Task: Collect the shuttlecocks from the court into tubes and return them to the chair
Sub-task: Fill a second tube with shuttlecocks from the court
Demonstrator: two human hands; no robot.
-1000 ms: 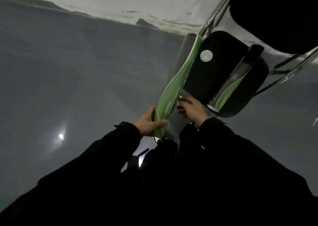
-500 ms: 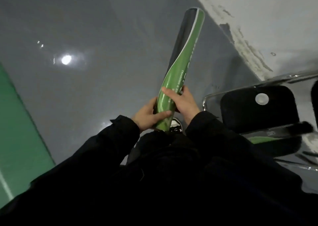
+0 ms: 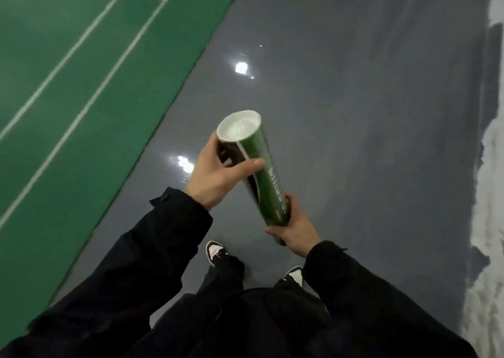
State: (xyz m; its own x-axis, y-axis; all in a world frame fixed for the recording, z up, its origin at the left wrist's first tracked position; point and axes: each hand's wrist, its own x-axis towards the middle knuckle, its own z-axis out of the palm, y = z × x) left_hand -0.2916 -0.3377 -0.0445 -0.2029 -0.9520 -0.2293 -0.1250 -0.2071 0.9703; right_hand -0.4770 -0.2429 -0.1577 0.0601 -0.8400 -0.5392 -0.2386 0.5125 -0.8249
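Head view now looks down on grey floor [image 3: 341, 112] and the green court [image 3: 68, 98] at ten o'clock; the chair seen a second ago has dropped out of sight, so the person has probably turned away with a tube to start collecting. Both hands clamp the green tube [image 3: 261, 172]: left hand [image 3: 215, 177] near its white-capped top, right hand [image 3: 294, 229] round the bottom end. No shuttlecocks show. Shoes [image 3: 215, 251] stand at six o'clock; nothing blocks the way.
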